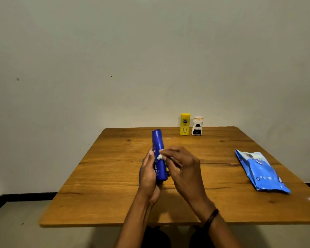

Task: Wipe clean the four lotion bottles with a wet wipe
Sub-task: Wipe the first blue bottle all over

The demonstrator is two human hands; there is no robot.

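Tall dark-blue plastic lotion bottle (158,154), label writing too blurred to read, held nearly upright above the wooden worktop (115,176): left hand (149,176) fingers wrapped round its lower body, right hand (183,167) fingers pinched narrow on a small white wet wipe (159,156) pressed against its middle. Yellow bottle (184,124) and white bottle (197,126) stand side by side at the far edge; blue wipes pack (261,172) lies right.

Both forearms are bare — no sleeves reach into view. The right wrist wears a thin dark band (211,217) — a bracelet or cord. The left hand (148,176) and right hand (183,169) carry no rings that show.
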